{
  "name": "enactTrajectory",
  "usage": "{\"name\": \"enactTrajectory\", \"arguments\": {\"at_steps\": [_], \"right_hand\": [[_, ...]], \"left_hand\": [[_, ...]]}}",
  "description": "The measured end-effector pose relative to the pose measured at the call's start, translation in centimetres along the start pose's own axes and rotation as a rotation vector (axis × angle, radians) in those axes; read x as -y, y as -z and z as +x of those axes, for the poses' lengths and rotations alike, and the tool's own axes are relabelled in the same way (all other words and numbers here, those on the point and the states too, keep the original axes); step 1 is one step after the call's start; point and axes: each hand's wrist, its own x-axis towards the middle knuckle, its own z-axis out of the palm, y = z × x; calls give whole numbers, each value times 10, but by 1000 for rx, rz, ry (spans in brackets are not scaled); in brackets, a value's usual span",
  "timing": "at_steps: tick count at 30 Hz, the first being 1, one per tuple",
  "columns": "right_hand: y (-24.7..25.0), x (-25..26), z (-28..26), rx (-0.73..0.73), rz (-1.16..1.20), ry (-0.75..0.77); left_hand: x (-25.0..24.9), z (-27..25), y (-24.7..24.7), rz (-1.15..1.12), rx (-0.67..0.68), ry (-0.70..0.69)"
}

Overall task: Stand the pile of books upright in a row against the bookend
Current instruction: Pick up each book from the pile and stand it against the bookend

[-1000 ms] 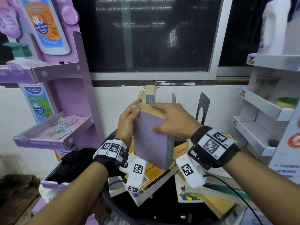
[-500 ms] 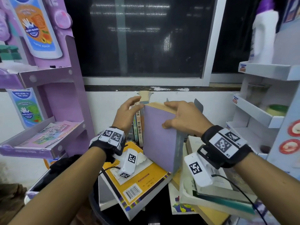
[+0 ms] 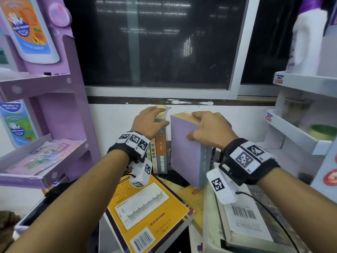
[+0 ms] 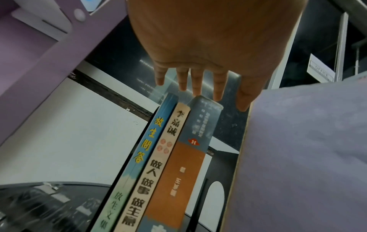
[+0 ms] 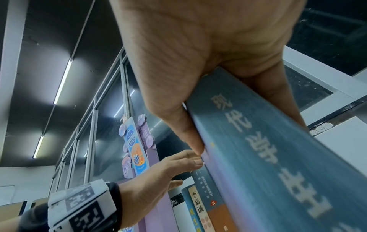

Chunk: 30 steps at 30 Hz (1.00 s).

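My right hand (image 3: 207, 128) grips a thick purple book (image 3: 184, 152) by its top, thumb on the cover, and holds it upright just right of a standing row. That row has three books (image 3: 160, 152) with blue, cream and orange spines (image 4: 168, 157). My left hand (image 3: 150, 122) rests on their tops with straight fingers (image 4: 198, 84). A black bookend (image 4: 224, 169) shows behind the row, between it and the purple book. A yellow book (image 3: 149, 212), a tan one (image 3: 197, 199) and a white one (image 3: 244, 221) lie flat in front.
A purple display rack (image 3: 45, 157) stands close on the left and white shelves (image 3: 299, 136) on the right. The white wall (image 3: 113, 121) and a dark window are right behind the row. The books sit on a black round table (image 4: 49, 204).
The purple book went from tilted over the pile to upright beside the standing row. My left hand left the purple book and went to the tops of the standing books.
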Motion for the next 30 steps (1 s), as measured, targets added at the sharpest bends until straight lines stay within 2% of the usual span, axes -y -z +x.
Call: {"name": "enactTrajectory", "arguments": {"at_steps": [5,8,11,18,30], "right_hand": [[-14,1,23,7,34,-4],[-24,1,39,1,48,-17],[-36,3,52,-8,50,-42],[-72,4,82,-63,55,-65],[-116,-3,99,-87,98,-91]], "left_hand": [[4,14,-11,29,56,34],[12,19,-16,-60,73,24],[17,20,-19,-121,49,12],[25,19,-23,-81,4,-8],[21,12,-19,-75,-33,-12]]}}
